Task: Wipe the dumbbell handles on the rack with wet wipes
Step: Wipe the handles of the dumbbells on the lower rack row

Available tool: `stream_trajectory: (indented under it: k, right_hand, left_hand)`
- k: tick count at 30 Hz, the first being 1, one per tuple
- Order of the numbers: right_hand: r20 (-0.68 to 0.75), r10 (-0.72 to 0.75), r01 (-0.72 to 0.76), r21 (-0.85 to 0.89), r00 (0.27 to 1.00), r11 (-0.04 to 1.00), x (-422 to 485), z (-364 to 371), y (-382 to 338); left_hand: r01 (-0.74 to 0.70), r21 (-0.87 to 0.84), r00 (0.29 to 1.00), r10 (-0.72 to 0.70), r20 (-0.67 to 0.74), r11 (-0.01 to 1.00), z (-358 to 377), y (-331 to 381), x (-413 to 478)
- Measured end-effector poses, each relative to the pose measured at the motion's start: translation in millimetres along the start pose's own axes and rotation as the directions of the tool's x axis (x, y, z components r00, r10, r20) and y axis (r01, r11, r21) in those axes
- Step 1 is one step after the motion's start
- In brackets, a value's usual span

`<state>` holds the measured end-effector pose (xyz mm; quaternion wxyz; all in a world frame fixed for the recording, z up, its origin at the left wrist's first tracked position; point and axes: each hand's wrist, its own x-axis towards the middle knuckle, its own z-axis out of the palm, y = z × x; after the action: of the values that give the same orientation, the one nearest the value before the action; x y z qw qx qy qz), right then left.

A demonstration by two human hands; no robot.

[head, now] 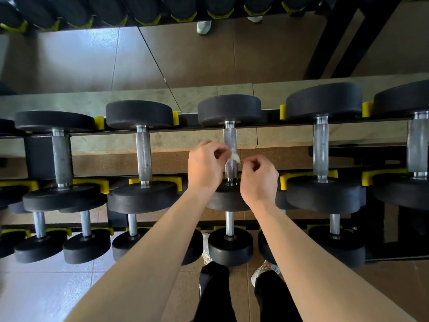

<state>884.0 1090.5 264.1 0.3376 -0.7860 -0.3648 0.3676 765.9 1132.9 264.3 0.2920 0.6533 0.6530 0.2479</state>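
Observation:
A black dumbbell with a knurled steel handle [230, 139] lies on the top tier of the rack [162, 131], in the middle of the head view. A small crumpled white wipe [235, 156] sits against that handle. My left hand [205, 165] pinches the wipe from the left side. Just right of the handle, my right hand [260, 178] has curled fingers near the wipe; I cannot tell whether it touches it. Both hands hide the lower part of the handle.
More black dumbbells lie left [142, 154] and right [321, 147] on the same tier, seated in yellow cradles [284, 111]. A lower tier holds smaller dumbbells [229, 231]. A mirror behind the rack reflects floor and shoes. My legs and shoes stand below.

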Motion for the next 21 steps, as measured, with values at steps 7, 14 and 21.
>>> stream_trajectory:
  k: [7,14,21]
  right_hand:
    - [0.006,-0.036,0.036,0.032,0.999,0.999,-3.4,-3.3,-0.4]
    - [0.249,-0.250,0.246,0.048,0.935,0.968,-2.0,-25.1,1.3]
    - [0.127,-0.326,0.330,-0.012,0.937,0.944,34.0,-27.6,-22.4]
  left_hand:
    - [-0.003,0.180,0.939,-0.059,0.339,0.984,-14.1,-4.9,-17.2]
    - [0.283,-0.274,0.955,-0.245,0.166,0.919,-12.6,16.9,-29.0]
    - [0.436,-0.453,0.834,-0.538,-0.120,0.778,5.6,15.5,-33.5]
